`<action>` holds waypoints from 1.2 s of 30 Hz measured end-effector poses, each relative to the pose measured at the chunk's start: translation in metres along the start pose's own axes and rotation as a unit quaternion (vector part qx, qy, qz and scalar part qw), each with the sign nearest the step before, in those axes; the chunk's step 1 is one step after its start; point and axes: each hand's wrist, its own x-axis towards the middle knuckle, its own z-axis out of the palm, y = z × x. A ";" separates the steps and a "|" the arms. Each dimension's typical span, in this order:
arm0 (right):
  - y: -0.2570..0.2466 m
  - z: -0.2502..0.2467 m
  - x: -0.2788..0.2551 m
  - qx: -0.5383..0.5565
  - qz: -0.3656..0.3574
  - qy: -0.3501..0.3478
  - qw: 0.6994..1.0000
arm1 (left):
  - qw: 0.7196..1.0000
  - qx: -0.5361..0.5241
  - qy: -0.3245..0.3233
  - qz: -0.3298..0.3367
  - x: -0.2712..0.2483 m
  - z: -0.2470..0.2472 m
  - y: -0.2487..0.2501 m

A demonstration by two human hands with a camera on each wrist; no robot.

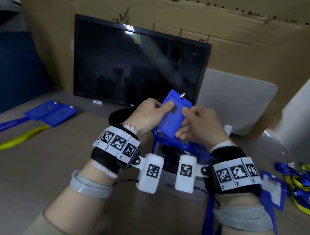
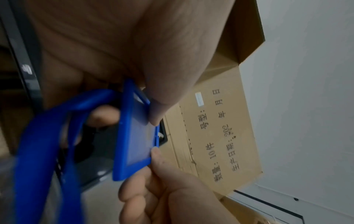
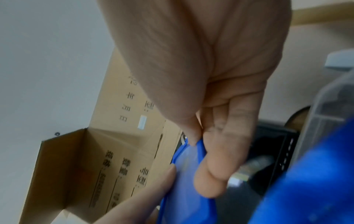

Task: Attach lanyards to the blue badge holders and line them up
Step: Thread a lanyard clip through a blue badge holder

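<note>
Both hands hold one blue badge holder [image 1: 172, 117] upright over the table's middle. My left hand [image 1: 156, 113] grips its left edge, thumb on the front. My right hand [image 1: 191, 122] pinches the right edge. A metal clip [image 1: 182, 95] sits in the slot at its top. A blue lanyard [image 1: 209, 213] hangs down below my right wrist. The left wrist view shows my left thumb [image 2: 157, 112] on the holder [image 2: 134, 144], beside the blue lanyard [image 2: 47, 136]. The right wrist view shows my right hand [image 3: 203, 144] pinching the holder's rim [image 3: 187, 189].
Two blue badge holders [image 1: 50, 111] lie side by side at the far left, with a blue and a yellow lanyard [image 1: 8, 143] trailing. A tangle of blue and yellow lanyards [image 1: 308, 188] and loose holders [image 1: 273, 188] lie right. A clear plastic box [image 1: 168, 176] sits under my hands; a dark monitor [image 1: 137, 65] stands behind.
</note>
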 end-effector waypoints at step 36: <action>-0.026 0.346 0.009 0.110 0.105 -0.169 0.974 | 0.936 0.222 0.182 -0.202 -0.181 -0.317 -0.085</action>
